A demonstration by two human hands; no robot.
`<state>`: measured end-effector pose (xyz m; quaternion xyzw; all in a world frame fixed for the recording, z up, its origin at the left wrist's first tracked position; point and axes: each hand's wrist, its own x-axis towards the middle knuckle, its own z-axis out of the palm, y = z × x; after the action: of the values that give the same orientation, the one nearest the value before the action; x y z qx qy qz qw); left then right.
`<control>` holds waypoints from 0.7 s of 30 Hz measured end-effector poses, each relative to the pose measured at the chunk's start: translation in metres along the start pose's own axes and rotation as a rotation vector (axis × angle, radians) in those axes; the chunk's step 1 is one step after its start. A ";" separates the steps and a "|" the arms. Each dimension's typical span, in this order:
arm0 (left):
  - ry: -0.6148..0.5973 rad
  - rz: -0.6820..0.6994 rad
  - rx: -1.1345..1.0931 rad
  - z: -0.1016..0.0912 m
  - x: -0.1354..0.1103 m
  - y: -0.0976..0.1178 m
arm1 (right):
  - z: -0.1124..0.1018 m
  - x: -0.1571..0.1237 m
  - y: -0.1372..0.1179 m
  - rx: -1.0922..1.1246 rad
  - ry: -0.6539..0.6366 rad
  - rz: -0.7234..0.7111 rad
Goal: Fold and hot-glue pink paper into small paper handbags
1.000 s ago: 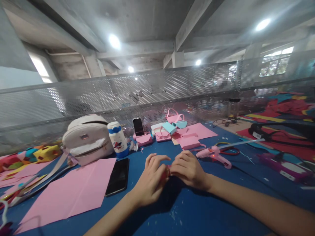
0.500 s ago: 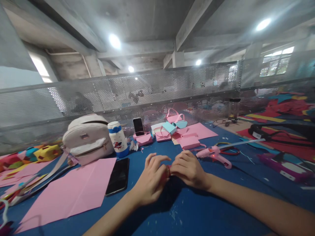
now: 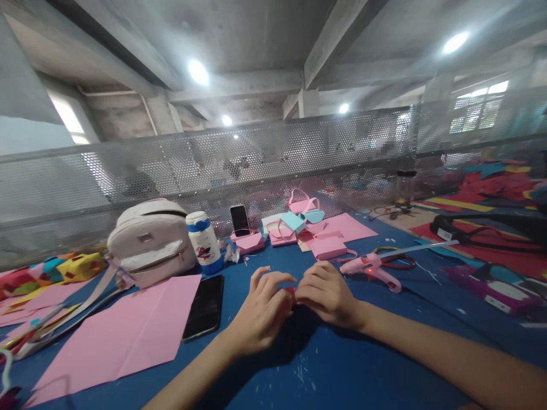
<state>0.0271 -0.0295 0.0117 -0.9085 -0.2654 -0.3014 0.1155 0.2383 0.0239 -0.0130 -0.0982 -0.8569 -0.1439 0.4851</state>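
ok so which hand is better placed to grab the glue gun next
Right, most likely. The glue gun lies just past the right hand; the left hand is farther away. Both are at a small red piece, so the right may need freeing first.

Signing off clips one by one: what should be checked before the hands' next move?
1. Small reddish piece in the left hand: ok, a bit shows.
2. Grip of the right hand on it: cannot tell, contact hidden.
3. Pink plastic glue gun clear of the right hand: ok, lies on the blue table.
4. Flat black rectangular device clear of the left hand: ok.
5. Whole piece visible: not ok, mostly covered.
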 end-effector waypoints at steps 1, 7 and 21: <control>0.005 0.008 0.013 -0.001 0.000 0.001 | -0.001 0.000 0.003 0.004 0.004 0.022; 0.142 0.023 0.076 0.000 -0.003 0.002 | -0.009 0.000 0.015 0.001 0.051 0.150; 0.413 -0.186 -0.013 0.004 -0.005 -0.016 | -0.006 0.000 0.007 0.037 0.019 0.110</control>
<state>0.0166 -0.0167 0.0064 -0.7999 -0.3167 -0.4921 0.1330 0.2451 0.0283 -0.0092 -0.1346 -0.8481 -0.1021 0.5022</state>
